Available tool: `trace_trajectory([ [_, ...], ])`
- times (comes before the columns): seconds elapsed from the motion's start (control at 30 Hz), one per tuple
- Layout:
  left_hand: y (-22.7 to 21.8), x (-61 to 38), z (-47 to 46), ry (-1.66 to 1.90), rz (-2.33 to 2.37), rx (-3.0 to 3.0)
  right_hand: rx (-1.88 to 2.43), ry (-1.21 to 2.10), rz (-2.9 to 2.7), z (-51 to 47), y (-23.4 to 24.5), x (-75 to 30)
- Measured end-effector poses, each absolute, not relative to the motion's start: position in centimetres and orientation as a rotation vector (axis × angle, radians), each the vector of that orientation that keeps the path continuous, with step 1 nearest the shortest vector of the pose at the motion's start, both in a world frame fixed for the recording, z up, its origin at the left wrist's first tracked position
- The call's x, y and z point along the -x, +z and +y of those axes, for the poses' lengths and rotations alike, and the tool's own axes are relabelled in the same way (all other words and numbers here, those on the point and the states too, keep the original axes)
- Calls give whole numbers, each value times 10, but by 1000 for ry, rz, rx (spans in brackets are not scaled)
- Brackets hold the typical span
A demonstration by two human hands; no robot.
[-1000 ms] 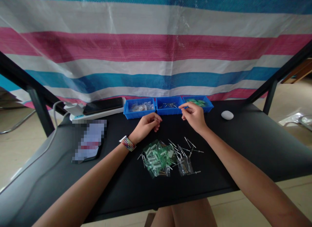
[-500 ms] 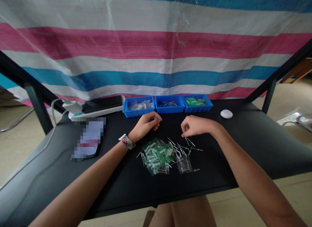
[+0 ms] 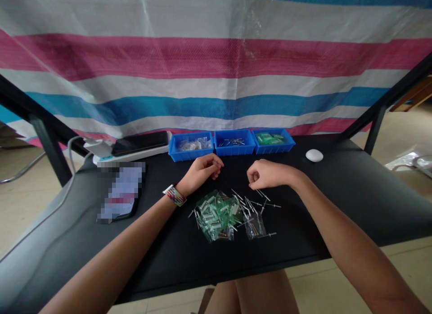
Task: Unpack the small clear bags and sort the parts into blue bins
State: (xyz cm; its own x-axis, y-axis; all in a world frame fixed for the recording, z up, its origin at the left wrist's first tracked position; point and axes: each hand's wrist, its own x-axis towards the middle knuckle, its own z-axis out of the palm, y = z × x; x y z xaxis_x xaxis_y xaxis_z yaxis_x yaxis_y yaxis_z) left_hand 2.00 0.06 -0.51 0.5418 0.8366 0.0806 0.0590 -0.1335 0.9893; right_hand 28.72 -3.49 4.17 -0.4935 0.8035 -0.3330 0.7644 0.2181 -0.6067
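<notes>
My left hand rests on the black table behind the pile, its fingers loosely curled and nothing visible in them. Across from it, my right hand is bent down with thumb and fingers pinched together, just above several loose blind rivets. Whatever its fingertips hold, if anything, is hidden. Between and in front of the hands lies a pile of clear packets with pale green plastic pieces. At its right, a small clear bag with brownish screws has more silvery rivets strewn over and around it.
Behind the hands stand three blue bins: one with clear packets, one with metal rivets, one with green packets. A phone, a power strip with another phone, and a white mouse lie around.
My right hand has shifted slightly to the left over the rivets, still pinched. My left hand stays in place. The view has tilted a little.
</notes>
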Motion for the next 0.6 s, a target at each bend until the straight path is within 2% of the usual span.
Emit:
trace_trajectory([
  [0.2,-4,-20,0,798,781,-1572,1201,1549,-1759,-29,29,-279],
  [0.4,-2,-20,-1,783,774,-1614,1018,1529,-1312,-21,2,-265],
  [0.6,-1,-20,-1,762,781,-1622,993,1444,-1278,-20,-7,-258],
])
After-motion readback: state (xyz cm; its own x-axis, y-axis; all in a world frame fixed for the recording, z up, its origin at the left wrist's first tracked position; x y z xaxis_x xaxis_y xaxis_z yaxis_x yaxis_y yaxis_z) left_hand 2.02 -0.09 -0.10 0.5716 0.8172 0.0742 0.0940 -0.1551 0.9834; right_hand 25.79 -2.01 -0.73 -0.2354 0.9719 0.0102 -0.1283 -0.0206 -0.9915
